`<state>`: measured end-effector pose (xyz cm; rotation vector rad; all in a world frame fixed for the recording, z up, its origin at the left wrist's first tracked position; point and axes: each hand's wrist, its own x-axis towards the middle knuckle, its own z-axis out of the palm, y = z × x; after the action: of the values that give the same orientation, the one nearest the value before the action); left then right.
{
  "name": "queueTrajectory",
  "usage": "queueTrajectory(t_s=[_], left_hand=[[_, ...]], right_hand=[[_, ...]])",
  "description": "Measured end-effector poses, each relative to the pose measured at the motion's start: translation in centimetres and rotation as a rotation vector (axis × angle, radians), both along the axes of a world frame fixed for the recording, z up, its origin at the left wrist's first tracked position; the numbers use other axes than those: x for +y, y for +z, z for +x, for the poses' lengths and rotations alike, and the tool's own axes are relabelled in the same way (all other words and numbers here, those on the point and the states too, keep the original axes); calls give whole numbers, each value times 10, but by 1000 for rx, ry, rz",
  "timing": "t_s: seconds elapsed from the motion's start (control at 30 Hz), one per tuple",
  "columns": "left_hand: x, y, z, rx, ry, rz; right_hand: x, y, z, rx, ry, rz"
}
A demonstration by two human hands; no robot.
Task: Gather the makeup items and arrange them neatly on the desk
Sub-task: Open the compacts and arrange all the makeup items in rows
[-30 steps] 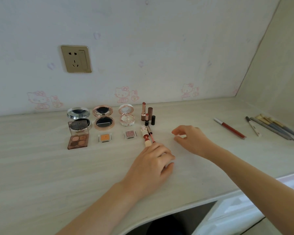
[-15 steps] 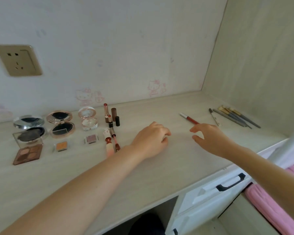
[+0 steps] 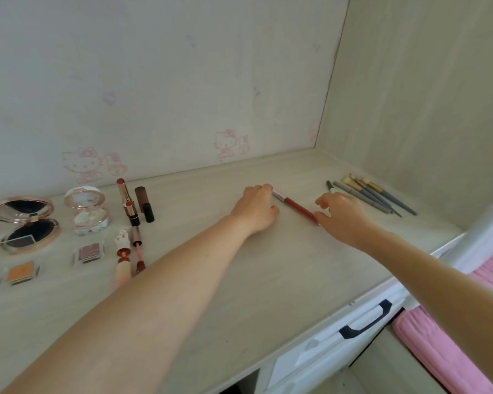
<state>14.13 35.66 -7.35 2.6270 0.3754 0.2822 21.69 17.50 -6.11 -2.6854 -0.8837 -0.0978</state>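
Toward the desk's right half, set back from the front edge: both hands meet at the red lip pencil [image 3: 296, 206], which lies flat and slanted on the desk [image 3: 268, 280].
Left hand [image 3: 258, 210]: fingers curled down over the pencil's silver far end, touching it; whether they actually pinch it I cannot tell.
Right hand [image 3: 339, 214]: thumb and fingers parted, fingertips at the pencil's near end, touching or just short of it, nothing gripped yet.
Step in hand: picking up the lip pencil to carry it to the tidy group.
Doing it well: pinch the thin barrel at both ends before lifting so it cannot roll, keep it level, then lay it parallel to the lipsticks [image 3: 130, 201].
Just beyond the right hand: a row of brushes [image 3: 379, 194] toward the desk's right back corner, not yet gathered.
Left side of the desk: open compacts [image 3: 26, 223] and small eyeshadow pans [image 3: 88, 251] in rows near the back edge.
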Motion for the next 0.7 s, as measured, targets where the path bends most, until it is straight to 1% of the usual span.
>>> queueTrajectory(t_s=[0.13,0.27,0.4,0.5,0.6,0.7], left_hand=[[5,-5,13,28,-11,1],[7,-8,19,6,-55,25],[7,-8,19,-29,-39,-27],[2,-4,15,-94,-5,-128],[-4,4,7,-224,47,-261],[-7,17,-2,-337,170,-531]], right_hand=[[12,-10,9,21,-5,-23],[18,-14,12,-13,8,-36],[22,-14,9,-38,26,-42],[22,-12,2,-29,16,-3],[20,-7,-7,-45,3,74],[21,0,-20,-52,-1,170]])
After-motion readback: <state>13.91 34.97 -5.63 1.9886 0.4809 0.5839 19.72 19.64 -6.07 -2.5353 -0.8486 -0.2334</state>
